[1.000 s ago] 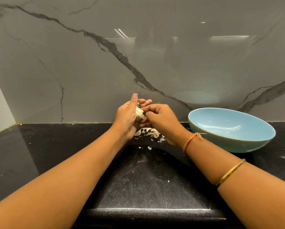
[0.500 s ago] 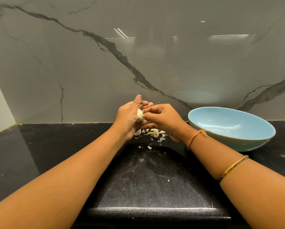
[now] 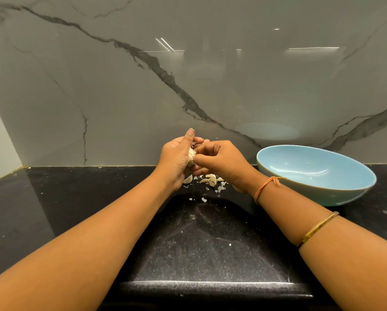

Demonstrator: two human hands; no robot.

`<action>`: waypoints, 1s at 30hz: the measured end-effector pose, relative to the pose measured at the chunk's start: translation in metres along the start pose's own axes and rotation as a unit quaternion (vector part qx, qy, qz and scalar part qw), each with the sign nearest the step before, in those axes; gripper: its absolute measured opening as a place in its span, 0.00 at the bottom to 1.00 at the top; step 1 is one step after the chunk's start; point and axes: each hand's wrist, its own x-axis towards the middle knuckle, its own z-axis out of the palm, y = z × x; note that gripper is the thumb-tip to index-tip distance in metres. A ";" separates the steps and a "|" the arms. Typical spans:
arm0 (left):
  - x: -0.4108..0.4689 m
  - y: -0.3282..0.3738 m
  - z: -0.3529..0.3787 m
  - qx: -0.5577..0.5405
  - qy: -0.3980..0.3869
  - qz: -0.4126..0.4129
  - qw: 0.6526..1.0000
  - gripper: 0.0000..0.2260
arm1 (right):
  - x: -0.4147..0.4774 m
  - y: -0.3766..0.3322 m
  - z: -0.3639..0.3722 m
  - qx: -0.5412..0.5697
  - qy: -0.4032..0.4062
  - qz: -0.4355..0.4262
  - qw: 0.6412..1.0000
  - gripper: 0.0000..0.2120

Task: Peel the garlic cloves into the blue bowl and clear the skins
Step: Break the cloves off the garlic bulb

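A pale piece of garlic [image 3: 191, 156] sits between my two hands, held above the black counter near the wall. My left hand [image 3: 176, 157] grips it from the left, thumb pointing up. My right hand [image 3: 219, 161] pinches it from the right with curled fingers. Under the hands, several loose garlic cloves [image 3: 208, 180] and flakes of skin [image 3: 220, 187] lie on the counter. The blue bowl [image 3: 354, 187] stands to the right of my right wrist; its inside shows no cloves.
The black speckled counter [image 3: 75, 198] runs left and right, meeting a grey marble wall [image 3: 120, 86] at the back. Small skin crumbs [image 3: 203, 200] lie scattered in front of the cloves. The counter's front edge [image 3: 210, 282] is close to me.
Both hands have stayed in place and worked the garlic slightly; my right hand's fingers have shifted on it. The bowl and loose cloves have not moved.
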 end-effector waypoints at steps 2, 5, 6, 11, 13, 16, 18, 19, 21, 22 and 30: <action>0.001 -0.001 0.000 0.017 0.003 0.007 1.000 0.14 | 0.001 0.001 0.000 -0.027 0.003 -0.001 1.000 0.07; 0.004 -0.005 -0.001 0.043 0.008 0.009 0.999 0.15 | 0.002 0.001 0.002 -0.076 0.006 -0.005 0.997 0.05; 0.005 -0.006 -0.002 0.047 0.010 0.008 0.999 0.15 | 0.002 0.001 0.003 -0.094 0.012 -0.008 0.995 0.05; 0.006 -0.010 -0.001 0.054 0.033 0.007 0.998 0.15 | 0.002 0.001 0.010 -0.167 0.056 -0.017 0.984 0.07; 0.005 -0.011 -0.001 0.049 0.041 0.006 0.998 0.16 | 0.001 0.001 0.012 -0.186 0.063 -0.021 0.980 0.08; 0.005 -0.011 0.000 0.042 0.047 0.006 0.998 0.16 | 0.001 -0.001 0.013 -0.208 0.064 -0.028 0.976 0.09; 0.005 -0.011 0.000 0.044 0.049 0.008 0.998 0.16 | 0.001 -0.001 0.013 -0.215 0.065 -0.035 0.974 0.09; 0.005 -0.011 0.000 0.045 0.049 0.007 0.998 0.16 | 0.001 0.000 0.013 -0.218 0.066 -0.038 0.973 0.09; 0.004 -0.011 0.000 0.043 0.048 0.006 0.998 0.16 | 0.001 0.001 0.013 -0.223 0.067 -0.041 0.972 0.10; 0.004 -0.011 0.000 0.043 0.048 0.005 0.998 0.16 | 0.002 0.001 0.013 -0.227 0.067 -0.043 0.971 0.10; 0.006 -0.011 -0.004 0.071 0.012 0.028 0.997 0.15 | 0.002 0.008 0.005 -0.108 0.031 -0.025 0.993 0.08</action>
